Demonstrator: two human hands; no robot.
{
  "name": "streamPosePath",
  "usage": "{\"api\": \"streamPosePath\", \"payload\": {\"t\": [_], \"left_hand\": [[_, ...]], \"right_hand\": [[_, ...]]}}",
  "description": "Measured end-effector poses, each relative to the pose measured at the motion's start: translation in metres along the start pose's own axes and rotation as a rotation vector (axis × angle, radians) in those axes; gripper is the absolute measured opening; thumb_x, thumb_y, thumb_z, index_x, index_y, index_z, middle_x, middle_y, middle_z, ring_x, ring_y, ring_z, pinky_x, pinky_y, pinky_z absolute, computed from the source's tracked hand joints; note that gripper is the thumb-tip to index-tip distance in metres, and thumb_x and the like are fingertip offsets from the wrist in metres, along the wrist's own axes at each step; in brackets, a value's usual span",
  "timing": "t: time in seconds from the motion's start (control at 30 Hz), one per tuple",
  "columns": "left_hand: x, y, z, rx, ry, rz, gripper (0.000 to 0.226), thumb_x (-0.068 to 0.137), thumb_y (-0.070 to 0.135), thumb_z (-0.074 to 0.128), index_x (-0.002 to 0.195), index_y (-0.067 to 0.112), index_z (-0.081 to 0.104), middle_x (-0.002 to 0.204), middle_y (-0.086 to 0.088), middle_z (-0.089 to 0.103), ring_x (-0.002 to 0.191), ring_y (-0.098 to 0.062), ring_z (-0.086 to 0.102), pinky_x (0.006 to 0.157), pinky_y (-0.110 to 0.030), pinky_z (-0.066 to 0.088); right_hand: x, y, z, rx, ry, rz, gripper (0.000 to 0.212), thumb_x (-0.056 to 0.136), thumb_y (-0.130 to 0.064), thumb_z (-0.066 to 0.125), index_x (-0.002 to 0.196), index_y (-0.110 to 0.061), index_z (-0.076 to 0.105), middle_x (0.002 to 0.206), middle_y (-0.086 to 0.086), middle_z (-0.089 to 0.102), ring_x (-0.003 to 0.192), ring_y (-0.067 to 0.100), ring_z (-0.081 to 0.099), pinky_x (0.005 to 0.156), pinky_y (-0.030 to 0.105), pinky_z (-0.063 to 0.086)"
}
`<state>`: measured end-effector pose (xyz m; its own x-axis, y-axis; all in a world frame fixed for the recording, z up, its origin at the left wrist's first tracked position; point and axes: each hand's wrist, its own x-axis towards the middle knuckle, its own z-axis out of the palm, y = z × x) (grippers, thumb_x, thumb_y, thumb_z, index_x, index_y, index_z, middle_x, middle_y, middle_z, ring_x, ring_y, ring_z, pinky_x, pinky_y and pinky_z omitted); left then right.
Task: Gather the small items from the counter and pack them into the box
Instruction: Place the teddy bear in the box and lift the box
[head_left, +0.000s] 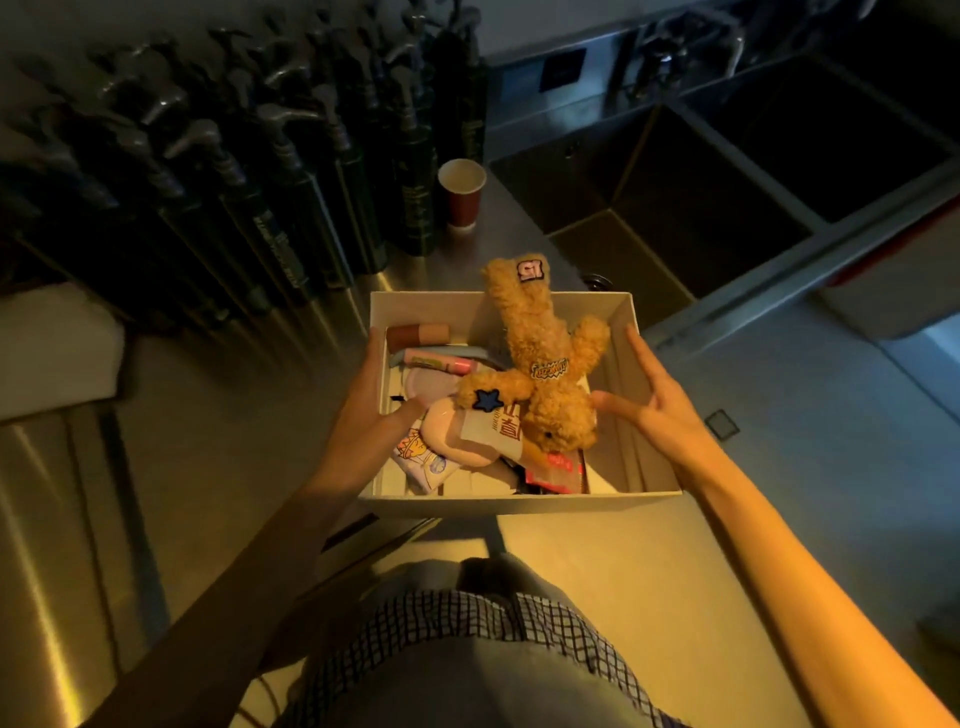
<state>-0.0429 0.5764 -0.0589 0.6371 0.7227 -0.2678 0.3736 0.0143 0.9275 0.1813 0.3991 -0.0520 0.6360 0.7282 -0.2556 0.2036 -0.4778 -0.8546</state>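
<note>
You are standing at a brushed metal counter (597, 571) in a dim room lit warm yellow from below; to your far left, rows of dark green pump bottles (249, 171) crowd the back of the surface, and a red paper cup (461, 193) stands upright just beside them; to the far right lie deep steel sink basins (727, 171), dark inside. The open white box (519, 503) sits on the counter straight ahead of you, its long axis running away from you and a little to the right; inside it a tan plush bear (540, 358) lies on top of the pile, head toward you and legs pointing away, one leg poking over the far rim, so its length follows the box. Beneath it you can see a pink tube (436, 362), a brown cylinder (418, 335) against the far-left wall, and printed packets (421, 457) near your side. Your left hand (369, 395) grips the left wall, thumb curled inside over the rim; your right hand (654, 400) is spread wide, fingers straight, thumb touching the bear's head, the other fingers along the right wall.
</note>
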Motion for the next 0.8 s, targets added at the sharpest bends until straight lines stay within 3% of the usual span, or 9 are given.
{"api": "streamPosePath", "payload": {"t": [0.13, 0.27, 0.43, 0.53, 0.67, 0.73, 0.8], "left_hand": [[0.013, 0.000, -0.002, 0.122, -0.033, -0.001, 0.081, 0.090, 0.025, 0.060, 0.147, 0.043, 0.005, 0.156, 0.003, 0.018, 0.138, -0.022, 0.030, 0.106, -0.054, 0.035], [0.021, 0.003, -0.009, 0.108, -0.110, 0.064, 0.071, 0.092, 0.023, 0.058, 0.126, 0.063, 0.011, 0.148, 0.002, 0.032, 0.128, -0.023, 0.045, 0.099, -0.052, 0.043], [0.039, -0.002, -0.011, 0.004, -0.176, 0.032, 0.072, 0.093, 0.014, 0.055, 0.138, 0.052, 0.015, 0.128, 0.014, 0.039, 0.100, -0.002, 0.055, 0.075, -0.026, 0.051], [0.042, -0.004, -0.010, -0.013, -0.211, 0.043, 0.074, 0.091, 0.010, 0.057, 0.133, 0.056, 0.018, 0.126, 0.018, 0.039, 0.113, -0.010, 0.053, 0.085, -0.035, 0.051], [0.046, -0.005, -0.008, 0.000, -0.260, 0.050, 0.079, 0.090, 0.008, 0.058, 0.140, 0.054, 0.017, 0.116, 0.038, 0.039, 0.110, 0.002, 0.051, 0.084, -0.031, 0.051], [0.047, -0.005, -0.006, 0.027, -0.296, 0.069, 0.081, 0.088, 0.011, 0.061, 0.132, 0.063, 0.018, 0.109, 0.053, 0.033, 0.121, -0.007, 0.048, 0.094, -0.044, 0.049], [0.044, -0.003, -0.002, 0.035, -0.326, 0.087, 0.082, 0.086, 0.014, 0.065, 0.131, 0.064, 0.018, 0.111, 0.057, 0.029, 0.131, -0.010, 0.038, 0.100, -0.051, 0.043]], "right_hand": [[-0.010, 0.004, 0.002, 0.048, 0.088, 0.037, 0.066, 0.095, -0.027, 0.053, 0.148, -0.038, 0.015, 0.156, -0.006, 0.018, 0.138, 0.010, 0.021, 0.100, 0.025, 0.018], [-0.027, 0.009, 0.013, 0.095, 0.166, 0.066, 0.061, 0.096, -0.027, 0.050, 0.144, -0.044, 0.017, 0.156, -0.009, 0.018, 0.140, 0.012, 0.022, 0.104, 0.027, 0.020], [-0.042, 0.015, 0.018, 0.155, 0.255, 0.124, 0.059, 0.096, -0.034, 0.048, 0.146, -0.045, 0.018, 0.155, -0.011, 0.021, 0.138, 0.011, 0.025, 0.111, 0.034, 0.022], [-0.043, 0.012, 0.021, 0.079, 0.268, 0.135, 0.064, 0.095, -0.033, 0.050, 0.148, -0.041, 0.014, 0.154, -0.011, 0.020, 0.133, 0.004, 0.023, 0.105, 0.027, 0.022], [-0.047, 0.011, 0.023, 0.014, 0.268, 0.148, 0.074, 0.092, -0.032, 0.056, 0.147, -0.039, 0.007, 0.154, -0.013, 0.016, 0.126, -0.004, 0.017, 0.101, 0.022, 0.019], [-0.053, 0.015, 0.023, 0.016, 0.279, 0.154, 0.076, 0.091, -0.030, 0.058, 0.145, -0.040, 0.006, 0.156, -0.010, 0.014, 0.128, -0.004, 0.017, 0.103, 0.022, 0.019], [-0.061, 0.019, 0.022, 0.026, 0.302, 0.165, 0.077, 0.090, -0.029, 0.059, 0.143, -0.042, 0.006, 0.157, -0.010, 0.013, 0.128, -0.003, 0.017, 0.102, 0.022, 0.020]]}}
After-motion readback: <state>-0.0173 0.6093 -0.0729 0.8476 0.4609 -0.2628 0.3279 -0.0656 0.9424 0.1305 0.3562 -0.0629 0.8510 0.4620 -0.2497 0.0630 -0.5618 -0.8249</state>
